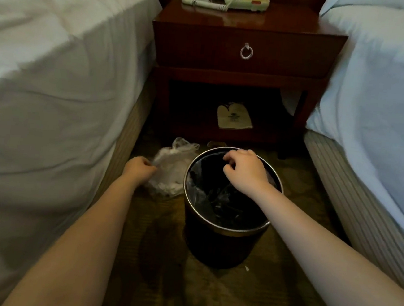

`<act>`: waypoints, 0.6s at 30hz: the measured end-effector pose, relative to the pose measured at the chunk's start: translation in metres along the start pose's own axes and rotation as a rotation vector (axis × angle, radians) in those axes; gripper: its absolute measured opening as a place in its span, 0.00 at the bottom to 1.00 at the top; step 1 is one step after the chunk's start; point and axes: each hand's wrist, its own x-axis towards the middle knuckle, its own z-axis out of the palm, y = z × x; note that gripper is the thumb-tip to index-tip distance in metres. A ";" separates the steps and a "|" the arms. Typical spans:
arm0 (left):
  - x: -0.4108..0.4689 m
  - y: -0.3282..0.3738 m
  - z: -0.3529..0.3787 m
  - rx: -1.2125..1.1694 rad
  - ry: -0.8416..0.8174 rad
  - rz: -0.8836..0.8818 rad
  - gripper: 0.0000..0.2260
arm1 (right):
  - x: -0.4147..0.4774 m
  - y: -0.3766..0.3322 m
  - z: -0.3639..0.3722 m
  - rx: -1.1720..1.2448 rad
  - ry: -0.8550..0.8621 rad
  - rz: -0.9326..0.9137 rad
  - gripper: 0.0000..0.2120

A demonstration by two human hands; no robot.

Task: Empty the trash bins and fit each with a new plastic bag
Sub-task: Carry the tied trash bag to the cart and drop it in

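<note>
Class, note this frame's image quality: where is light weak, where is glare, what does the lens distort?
Head view: dim overall; the bin is nearly black inside, its liner only faint glints; the white crumpled bag beside it reads clearly; glare streaks the nightstand top; the wide lens bows the left bed and right bed.

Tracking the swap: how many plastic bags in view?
2: clear bag inside the bin, right hand pinching it; crumpled bag on the carpet beside it, in the left hand. More may be hidden.
</note>
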 end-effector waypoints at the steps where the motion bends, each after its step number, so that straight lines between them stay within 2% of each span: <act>1: 0.008 0.000 -0.001 -0.007 0.011 0.005 0.20 | 0.010 -0.004 0.005 -0.057 0.006 -0.028 0.16; 5: 0.046 0.004 0.001 0.039 -0.021 0.059 0.28 | 0.046 -0.020 0.024 -0.246 -0.067 -0.128 0.22; 8: 0.071 0.007 0.011 0.145 -0.063 0.091 0.31 | 0.064 -0.024 0.033 -0.266 -0.179 -0.133 0.26; 13: 0.101 0.018 0.034 0.283 -0.147 0.133 0.33 | 0.078 -0.020 0.030 -0.233 -0.356 -0.117 0.22; 14: 0.105 0.019 0.038 0.300 -0.141 0.137 0.31 | 0.079 -0.020 0.029 -0.233 -0.369 -0.117 0.22; 18: 0.109 0.020 0.054 0.202 -0.068 0.119 0.11 | 0.084 -0.020 0.029 -0.224 -0.413 -0.117 0.24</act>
